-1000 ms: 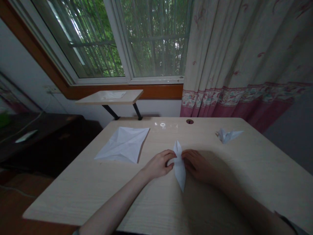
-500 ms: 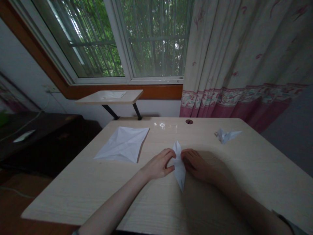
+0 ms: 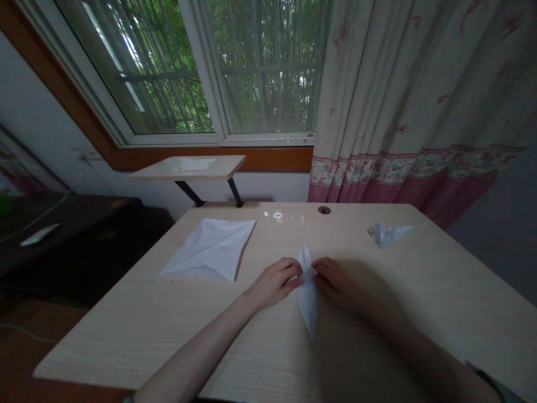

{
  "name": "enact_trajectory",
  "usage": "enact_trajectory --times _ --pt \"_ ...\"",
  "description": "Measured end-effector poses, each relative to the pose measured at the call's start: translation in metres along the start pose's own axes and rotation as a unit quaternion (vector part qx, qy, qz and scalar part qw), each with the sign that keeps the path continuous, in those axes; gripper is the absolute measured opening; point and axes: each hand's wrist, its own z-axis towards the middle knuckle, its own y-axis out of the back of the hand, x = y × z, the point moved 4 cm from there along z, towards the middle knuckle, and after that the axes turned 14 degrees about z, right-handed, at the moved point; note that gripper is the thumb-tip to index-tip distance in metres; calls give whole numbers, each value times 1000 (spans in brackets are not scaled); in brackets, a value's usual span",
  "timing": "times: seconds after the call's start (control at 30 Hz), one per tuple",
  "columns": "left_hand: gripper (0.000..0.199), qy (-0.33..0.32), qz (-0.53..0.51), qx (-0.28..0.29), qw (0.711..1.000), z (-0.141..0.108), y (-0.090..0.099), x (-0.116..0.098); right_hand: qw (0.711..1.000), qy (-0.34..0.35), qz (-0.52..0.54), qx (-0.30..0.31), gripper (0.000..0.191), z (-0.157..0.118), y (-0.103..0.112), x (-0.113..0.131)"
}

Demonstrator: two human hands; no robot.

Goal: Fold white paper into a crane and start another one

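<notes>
So the long, narrow folded white paper (image 3: pixel 307 296) is what's changing here: it's sitting a bit lower on the desk than it was a moment ago, its bottom point reaching further toward the person, and a small flap is poking out to the right near the top. It's lying flat on the desk with its point aimed at the person, and the hands are working on its upper half rather than its tip.

The left hand (image 3: pixel 274 282) is curling in, with its fingertips pinching against the paper's left edge. The right hand (image 3: pixel 337 281) is pressing in from the other side, fingers right up against the paper, but it's sitting in shadow, so I can't tell if it's really gripping or only touching.

Off to the left, a square white paper sheet (image 3: pixel 208 249) is lying open, showing a star-like pattern of creases. Over to the right, near the far edge, a small folded paper figure (image 3: pixel 388 234) is sitting by itself. All of this is on a pale wood-grain desk (image 3: pixel 126 336), with a small wall-mounted shelf (image 3: pixel 187 167) and a pink-bordered curtain (image 3: pixel 403 84) beyond it.
</notes>
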Motion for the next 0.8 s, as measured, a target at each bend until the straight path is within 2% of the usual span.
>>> enact_trajectory --times 0.27,0.4,0.47,0.57,0.67,0.8 --pt "17 30 -49 3 998 3 -5 0 999 -41 27 11 19 0 -3 -2" --pt "10 70 -70 -5 995 1 -6 2 998 -59 35 -12 18 -1 -2 -4" --pt "16 98 -90 -17 991 0 -6 4 996 -53 59 -32 27 0 -1 -3" --pt "29 120 -130 -37 983 -2 -7 7 995 -35 76 -53 52 1 -2 -5" --pt "36 97 -139 -64 983 -1 -5 5 997 17 23 -71 59 0 -5 -10" --pt "27 61 -67 -63 994 1 -3 3 996 39 -48 -59 58 -2 -10 -14"
